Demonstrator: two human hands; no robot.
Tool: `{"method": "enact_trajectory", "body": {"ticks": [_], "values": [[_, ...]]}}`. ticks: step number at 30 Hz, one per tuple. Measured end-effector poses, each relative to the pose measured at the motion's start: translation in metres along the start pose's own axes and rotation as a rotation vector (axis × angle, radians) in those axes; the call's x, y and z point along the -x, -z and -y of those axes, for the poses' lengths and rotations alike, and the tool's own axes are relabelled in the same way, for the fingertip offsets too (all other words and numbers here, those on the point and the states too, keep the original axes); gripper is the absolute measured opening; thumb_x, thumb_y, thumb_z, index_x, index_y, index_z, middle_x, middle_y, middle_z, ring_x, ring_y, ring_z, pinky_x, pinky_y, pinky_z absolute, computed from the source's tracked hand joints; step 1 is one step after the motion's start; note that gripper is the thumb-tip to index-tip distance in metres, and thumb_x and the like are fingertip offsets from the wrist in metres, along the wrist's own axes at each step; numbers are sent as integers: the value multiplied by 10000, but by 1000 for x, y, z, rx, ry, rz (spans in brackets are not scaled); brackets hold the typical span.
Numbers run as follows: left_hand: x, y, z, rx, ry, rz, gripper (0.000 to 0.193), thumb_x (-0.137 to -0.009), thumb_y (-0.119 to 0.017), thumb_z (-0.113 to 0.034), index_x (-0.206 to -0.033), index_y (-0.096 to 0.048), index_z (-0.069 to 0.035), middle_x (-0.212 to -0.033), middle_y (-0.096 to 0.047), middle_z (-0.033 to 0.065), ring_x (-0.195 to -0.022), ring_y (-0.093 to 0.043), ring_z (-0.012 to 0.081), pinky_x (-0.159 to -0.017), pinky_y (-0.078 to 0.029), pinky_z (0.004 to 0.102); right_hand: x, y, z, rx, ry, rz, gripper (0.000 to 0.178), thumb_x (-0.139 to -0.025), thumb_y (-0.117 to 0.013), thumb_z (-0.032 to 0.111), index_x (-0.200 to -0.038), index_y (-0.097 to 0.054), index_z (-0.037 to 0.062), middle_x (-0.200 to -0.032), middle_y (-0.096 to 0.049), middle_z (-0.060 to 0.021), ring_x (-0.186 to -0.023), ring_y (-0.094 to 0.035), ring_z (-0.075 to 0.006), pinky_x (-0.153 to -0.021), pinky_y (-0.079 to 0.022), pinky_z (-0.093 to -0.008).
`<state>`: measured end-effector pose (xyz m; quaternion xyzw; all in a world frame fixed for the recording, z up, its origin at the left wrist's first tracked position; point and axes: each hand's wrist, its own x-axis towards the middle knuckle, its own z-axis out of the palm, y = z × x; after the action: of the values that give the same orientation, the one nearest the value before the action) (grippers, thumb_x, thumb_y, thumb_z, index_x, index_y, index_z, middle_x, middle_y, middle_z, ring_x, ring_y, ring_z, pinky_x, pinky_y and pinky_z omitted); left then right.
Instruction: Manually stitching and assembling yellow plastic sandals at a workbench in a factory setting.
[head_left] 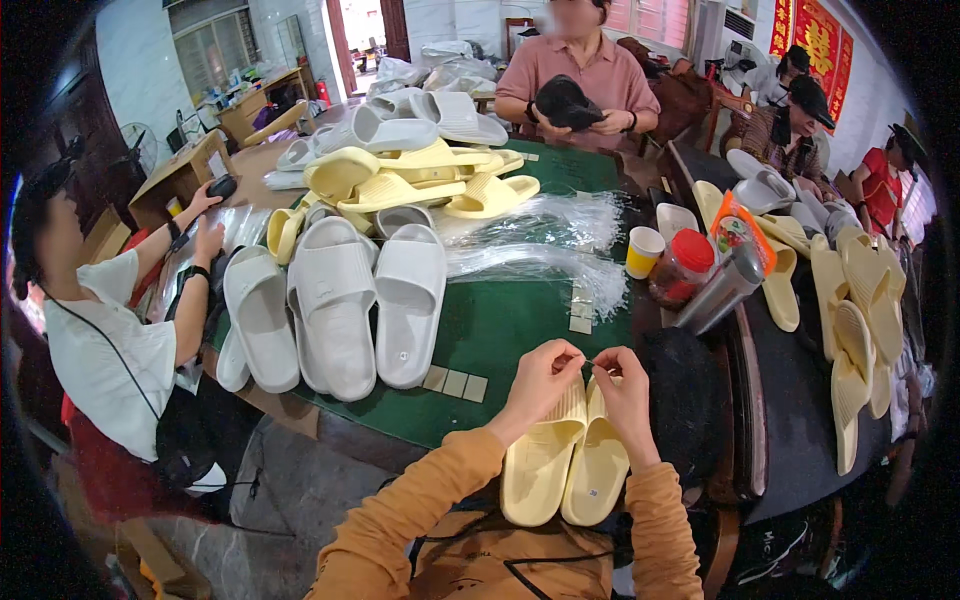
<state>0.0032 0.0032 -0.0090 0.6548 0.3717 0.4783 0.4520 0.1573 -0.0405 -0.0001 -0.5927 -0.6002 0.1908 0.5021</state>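
A pair of pale yellow slippers (544, 465) stands side by side in front of me, toes away at the table's near edge. My left hand (543, 382) is over the front of the left slipper, thumb and fingertips pinched together. Over the right slipper, my right hand (623, 395) makes a similar pinch, its fingertips almost meeting the left ones. Something small and thin is between the fingertips, too fine to make out. Beyond my hands lie bundles of clear plastic strands (540, 262) on the green tabletop (500, 325).
Grey slippers (335, 310) stand left, with yellow slippers (400, 190) piled behind. At right are a paper cup (643, 252), red-lidded jar (683, 265), steel flask (722, 290) and more yellow slippers (850, 370). Co-workers sit left and right; one across holds a black item (567, 103).
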Motion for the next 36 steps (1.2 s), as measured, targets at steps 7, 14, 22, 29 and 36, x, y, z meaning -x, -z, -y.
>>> {"method": "enact_trajectory", "body": {"ticks": [7,14,22,29,36], "values": [[1,-1,-1,-118,-27,60,123,-871,-694,-91,-939,-670,9,-865,-640,100,-745,-648,184,-678,-515,304,1,1,-1,-10,10,13,136,-792,-698,-36,-907,-636,-2,-846,-603,-99,-784,-609,-225,-728,-484,-324],[0,-1,1,-116,-19,67,133,-874,-689,-89,-957,-685,14,-870,-654,108,-752,-652,181,-692,-516,296,1,1,2,-81,-53,35,138,-807,-694,-36,-921,-626,2,-861,-625,-84,-783,-615,-181,-737,-490,-298],[-1,1,-3,10,4,22,130,-903,-678,-100,-966,-698,12,-884,-674,95,-784,-670,157,-712,-531,293,1,2,-1,39,67,-12,133,-796,-695,-41,-914,-648,-1,-879,-611,-91,-821,-622,-204,-778,-496,-316],[-1,1,-1,-21,-3,42,138,-900,-682,-109,-962,-692,15,-862,-666,97,-775,-672,170,-705,-530,293,1,0,-8,-87,-72,60,129,-823,-677,-48,-940,-642,-8,-878,-635,-84,-823,-631,-184,-777,-503,-299],[0,-2,0,-107,-34,42,128,-880,-685,-94,-942,-686,17,-843,-652,107,-732,-651,189,-671,-515,308,1,0,-3,-97,-40,62,148,-828,-670,-50,-957,-616,-2,-876,-644,-77,-817,-626,-167,-773,-499,-288]]}}
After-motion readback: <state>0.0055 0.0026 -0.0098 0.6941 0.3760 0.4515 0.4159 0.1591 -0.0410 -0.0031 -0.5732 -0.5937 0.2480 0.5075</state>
